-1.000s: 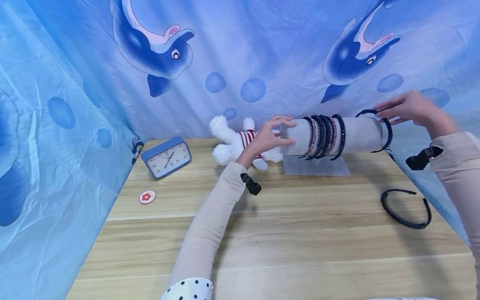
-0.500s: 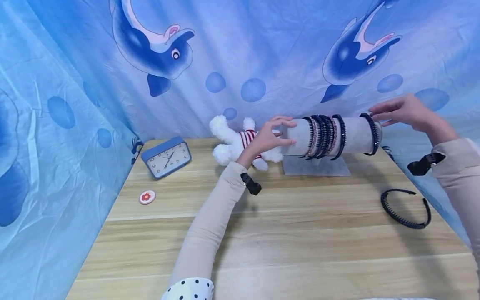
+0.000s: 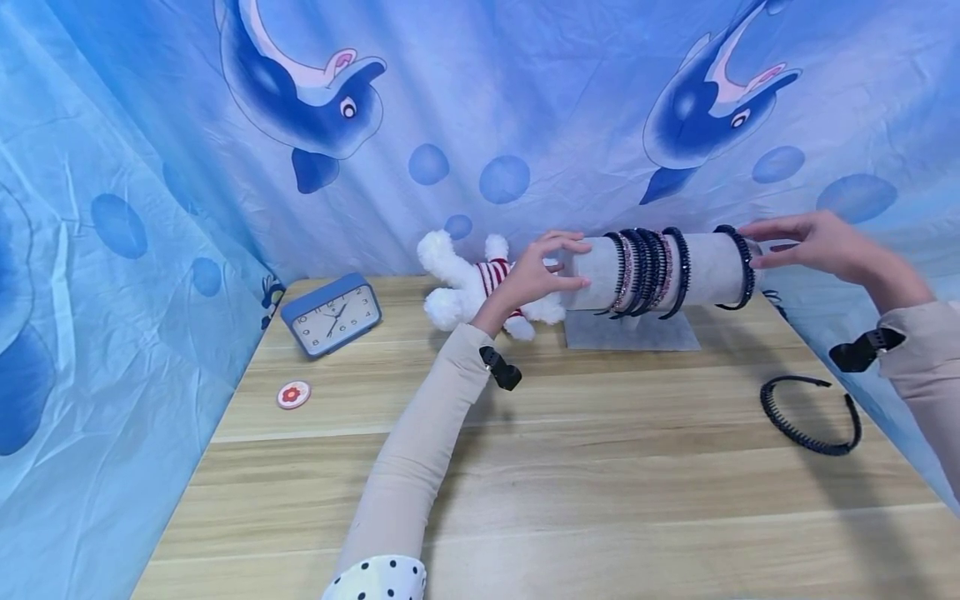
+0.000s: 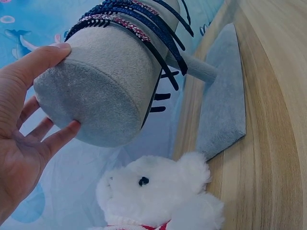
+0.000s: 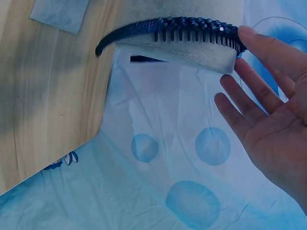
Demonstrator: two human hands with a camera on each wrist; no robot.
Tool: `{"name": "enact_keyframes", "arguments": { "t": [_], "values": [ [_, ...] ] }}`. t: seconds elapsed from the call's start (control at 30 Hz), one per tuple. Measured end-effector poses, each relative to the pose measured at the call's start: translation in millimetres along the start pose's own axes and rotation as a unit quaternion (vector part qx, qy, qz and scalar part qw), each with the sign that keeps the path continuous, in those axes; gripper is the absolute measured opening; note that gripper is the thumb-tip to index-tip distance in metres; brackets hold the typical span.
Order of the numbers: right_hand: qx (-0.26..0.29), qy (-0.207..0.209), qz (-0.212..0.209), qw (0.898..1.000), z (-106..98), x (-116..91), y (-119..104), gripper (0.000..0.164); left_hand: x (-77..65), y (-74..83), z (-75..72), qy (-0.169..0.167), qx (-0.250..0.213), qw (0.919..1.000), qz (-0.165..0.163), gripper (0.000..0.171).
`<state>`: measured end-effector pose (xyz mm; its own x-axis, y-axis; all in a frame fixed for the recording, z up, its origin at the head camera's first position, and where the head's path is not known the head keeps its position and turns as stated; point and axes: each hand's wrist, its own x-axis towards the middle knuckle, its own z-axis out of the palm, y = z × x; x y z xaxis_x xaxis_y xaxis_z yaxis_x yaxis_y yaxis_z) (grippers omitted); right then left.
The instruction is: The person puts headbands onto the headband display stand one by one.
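A grey velvety headband display stand (image 3: 703, 262) lies sideways as a roll on a flat base (image 3: 632, 333). My left hand (image 3: 536, 271) holds its left end, fingers spread about the rim and round end face. Toward the middle, several dark and pink-sparkled headbands (image 3: 637, 271) sit close together. Near the right end, a dark braided headband (image 3: 741, 267) is around the roll. My right hand (image 3: 817, 242) touches that headband with its fingertips from the right, fingers nearly straight; the right wrist view shows toothed headband (image 5: 192, 28) and thumb tip meeting.
Another black toothed headband (image 3: 813, 433) lies on the table (image 3: 570, 467) at the right. Behind my left hand is a white plush toy (image 3: 465, 287) in red stripes. A blue clock (image 3: 333, 317) and a round flower coaster (image 3: 293, 394) are at the left.
The right hand has brought the dark headband leftward onto the roll's right end and slid it slightly farther in. My left hand stays on the roll's left end.
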<state>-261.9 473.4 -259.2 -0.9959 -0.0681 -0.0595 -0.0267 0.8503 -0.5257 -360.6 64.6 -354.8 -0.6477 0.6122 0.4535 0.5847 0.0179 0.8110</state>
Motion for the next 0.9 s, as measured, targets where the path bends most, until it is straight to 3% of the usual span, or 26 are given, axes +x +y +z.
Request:
{"name": "enact_keyframes", "arguments": {
  "t": [0.43,0.9],
  "values": [
    [-0.017,-0.016,0.020,1.000,4.5,3.8,-6.0,0.074,-0.5,0.8,0.6,0.004,0.000,1.0000,-0.005,0.047],
    [-0.026,-0.002,0.006,1.000,8.1,4.3,-10.8,0.075,-0.3,2.5,0.9,0.004,0.003,0.9999,-0.012,0.046]
  ]
}}
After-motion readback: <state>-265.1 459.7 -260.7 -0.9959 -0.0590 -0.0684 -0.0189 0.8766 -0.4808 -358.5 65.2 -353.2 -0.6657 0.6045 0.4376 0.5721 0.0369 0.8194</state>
